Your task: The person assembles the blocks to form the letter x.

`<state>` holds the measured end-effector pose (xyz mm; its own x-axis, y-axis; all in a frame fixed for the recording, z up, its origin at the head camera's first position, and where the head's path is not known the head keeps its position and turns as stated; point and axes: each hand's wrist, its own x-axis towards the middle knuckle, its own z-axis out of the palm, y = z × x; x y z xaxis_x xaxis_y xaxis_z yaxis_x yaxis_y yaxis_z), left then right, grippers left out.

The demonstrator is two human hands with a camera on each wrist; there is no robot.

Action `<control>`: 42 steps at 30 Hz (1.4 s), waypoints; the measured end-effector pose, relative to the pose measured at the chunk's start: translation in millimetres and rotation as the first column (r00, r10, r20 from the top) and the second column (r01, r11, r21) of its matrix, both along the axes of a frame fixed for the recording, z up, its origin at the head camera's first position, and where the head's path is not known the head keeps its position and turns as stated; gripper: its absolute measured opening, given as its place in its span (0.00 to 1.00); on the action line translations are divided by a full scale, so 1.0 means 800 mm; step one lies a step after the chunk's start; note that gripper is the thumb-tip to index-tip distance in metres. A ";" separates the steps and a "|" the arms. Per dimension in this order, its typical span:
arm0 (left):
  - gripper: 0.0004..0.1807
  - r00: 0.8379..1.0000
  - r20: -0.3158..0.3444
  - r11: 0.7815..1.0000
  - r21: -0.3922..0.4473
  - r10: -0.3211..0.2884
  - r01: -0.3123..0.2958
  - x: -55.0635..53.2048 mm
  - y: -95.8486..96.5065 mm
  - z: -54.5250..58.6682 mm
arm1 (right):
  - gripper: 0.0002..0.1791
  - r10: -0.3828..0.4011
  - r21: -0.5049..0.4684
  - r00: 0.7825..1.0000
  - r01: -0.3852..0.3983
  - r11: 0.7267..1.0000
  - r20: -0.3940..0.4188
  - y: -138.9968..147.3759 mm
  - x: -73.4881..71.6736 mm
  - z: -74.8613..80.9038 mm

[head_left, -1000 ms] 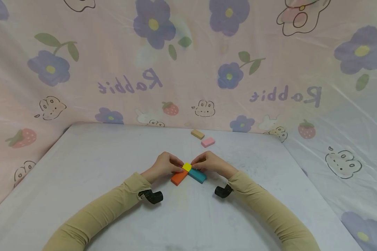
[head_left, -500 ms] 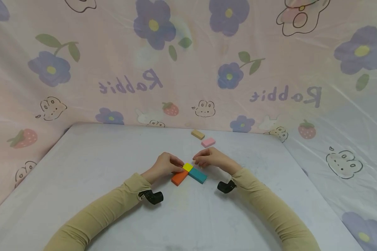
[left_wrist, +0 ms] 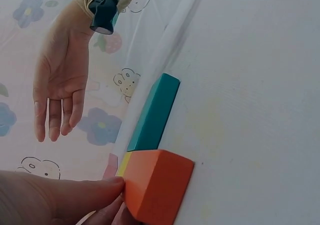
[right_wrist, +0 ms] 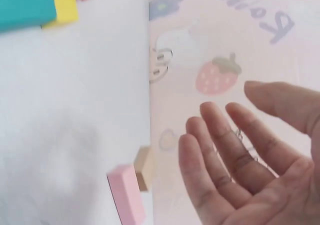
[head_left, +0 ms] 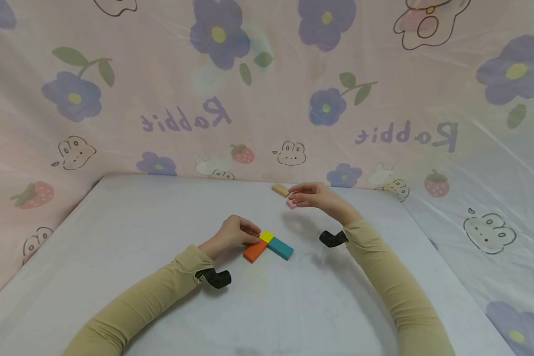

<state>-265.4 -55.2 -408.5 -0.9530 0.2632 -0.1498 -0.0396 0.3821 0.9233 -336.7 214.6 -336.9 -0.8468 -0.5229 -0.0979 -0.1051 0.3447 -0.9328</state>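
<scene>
My left hand point(head_left: 234, 232) rests low over the table, thumb and fingers holding the near-inner end of an orange block point(head_left: 254, 253), right beside a small yellow block point(head_left: 266, 237). A teal block point(head_left: 280, 248) meets the yellow one on its other side, so the three form a V shape. In the left wrist view the thumb presses the orange block point(left_wrist: 157, 185). My right hand point(head_left: 320, 198) hovers at the back, fingers loosely bent and apart. It partly covers a pink block point(head_left: 289, 203) in the head view; in the right wrist view the palm point(right_wrist: 255, 170) holds nothing.
A tan block point(head_left: 280, 190) lies at the table's back edge, close to the pink one. Behind the white table point(head_left: 160, 207) hangs a printed curtain point(head_left: 267, 113). Each wrist carries a black camera point(head_left: 333, 239).
The right hand has left the yellow and teal blocks and moved back and right to above the pink block. My left hand stays at the orange block.
</scene>
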 end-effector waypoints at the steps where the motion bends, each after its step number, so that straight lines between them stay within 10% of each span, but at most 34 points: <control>1: 0.12 1.000 0.001 1.000 0.002 0.000 0.000 0.000 0.000 0.001 | 0.19 0.000 0.002 1.000 0.000 1.000 -0.009 0.003 -0.003 0.002; 19: 0.15 0.998 0.067 0.999 0.048 -0.007 0.003 -0.002 -0.001 0.002 | 0.23 -0.002 0.082 0.987 0.016 0.997 -0.161 0.031 -0.045 0.014; 42: 0.19 0.997 0.064 0.996 0.086 -0.033 0.028 -0.001 -0.002 0.002 | 0.22 0.089 0.287 0.906 0.037 0.957 -0.414 0.031 -0.065 -0.048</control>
<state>-265.8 -56.9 -406.8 -0.9332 0.3065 -0.1874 -0.0905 0.3043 0.9483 -388.7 239.6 -375.0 -0.8277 -0.5491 0.1156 -0.4759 0.5777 -0.6632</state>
